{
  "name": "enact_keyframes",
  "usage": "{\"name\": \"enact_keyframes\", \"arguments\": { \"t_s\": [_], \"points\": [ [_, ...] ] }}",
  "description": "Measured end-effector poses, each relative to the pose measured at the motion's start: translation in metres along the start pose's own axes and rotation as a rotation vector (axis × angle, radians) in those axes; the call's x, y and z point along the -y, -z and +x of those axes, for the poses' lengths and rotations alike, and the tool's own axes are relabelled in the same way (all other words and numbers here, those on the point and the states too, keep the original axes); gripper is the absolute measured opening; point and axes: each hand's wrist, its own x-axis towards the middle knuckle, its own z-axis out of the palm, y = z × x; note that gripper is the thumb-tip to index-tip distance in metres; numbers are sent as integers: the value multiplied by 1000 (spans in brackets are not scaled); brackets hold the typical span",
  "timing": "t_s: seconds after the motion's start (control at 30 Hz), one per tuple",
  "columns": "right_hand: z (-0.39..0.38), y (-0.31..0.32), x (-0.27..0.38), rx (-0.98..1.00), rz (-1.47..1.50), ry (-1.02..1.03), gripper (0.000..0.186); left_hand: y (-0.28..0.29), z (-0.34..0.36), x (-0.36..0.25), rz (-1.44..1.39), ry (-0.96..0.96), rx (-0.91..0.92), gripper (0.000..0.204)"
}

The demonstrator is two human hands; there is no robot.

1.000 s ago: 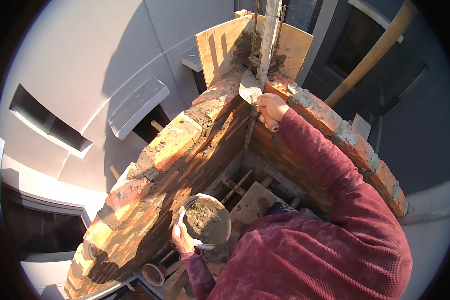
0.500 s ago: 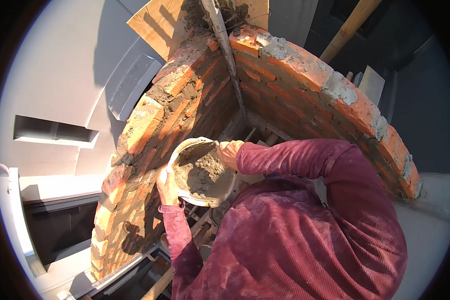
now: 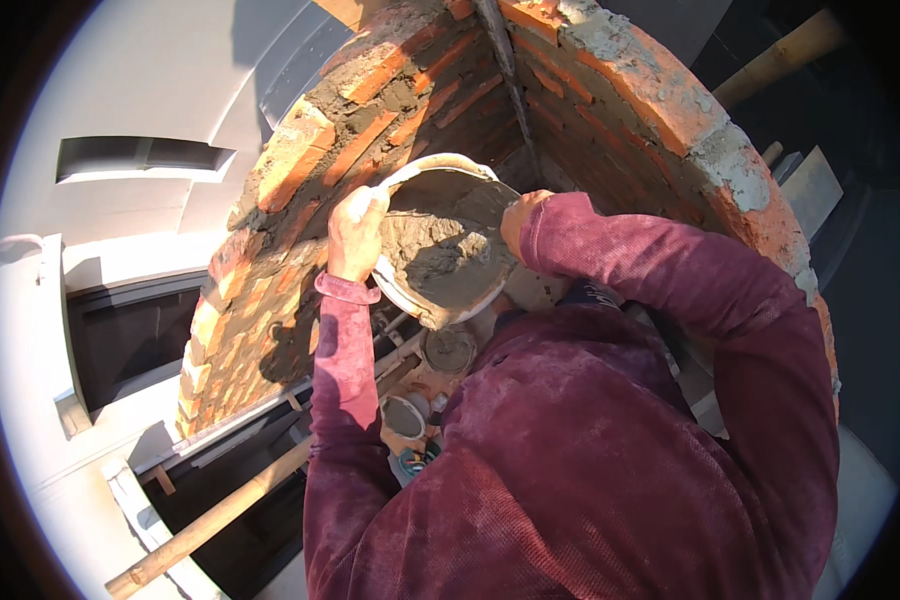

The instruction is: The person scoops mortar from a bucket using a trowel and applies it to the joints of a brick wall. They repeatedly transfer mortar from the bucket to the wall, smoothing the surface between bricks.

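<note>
Between my hands is a white bucket (image 3: 388,284) partly filled with wet grey mortar (image 3: 445,250). My left hand (image 3: 358,232) is closed on the bucket's left rim, thumb toward the inside. At the opposite side of the rim my right hand (image 3: 522,222) is also closed, its fingers partly hidden by the wrist and sleeve. The bucket leans so that its opening faces me, and mortar smears its near lip. Just beyond it rises a brick wall (image 3: 360,145) with rough mortar joints.
A second brick wall (image 3: 660,95) meets the first at a corner, where an upright strip (image 3: 507,70) stands. Below lie another mortar bucket (image 3: 448,350) and a small white bucket (image 3: 403,416). Wooden poles (image 3: 210,515) cross at lower left; a window opening (image 3: 140,155) is far left.
The bucket has risen toward me and slightly right, both hands still on it. My view has shifted, bringing the lower buckets into sight.
</note>
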Motion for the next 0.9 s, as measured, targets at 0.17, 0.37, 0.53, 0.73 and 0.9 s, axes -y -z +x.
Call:
{"name": "enact_keyframes", "arguments": {
  "t_s": [0.17, 0.37, 0.53, 0.73, 0.9],
  "points": [
    [-8, -32, -19, -20, 152, 113, 26, -7, -4, -44, -31, -23, -16, 36],
    [-42, -51, -11, -66, 518, 155, 31, 16, -25, -42, -145, -51, -107, 37],
    [-54, -39, 5, -162, 642, 317, 22, 30, -54, -35, -233, -70, -237, 38],
    [-45, -31, 32, -185, 739, 373, 18, 31, -85, 3, -444, -24, -401, 36],
    [-58, -11, 53, -245, 793, 350, 22, 41, -105, 31, -654, 68, -487, 34]
  ]
}}
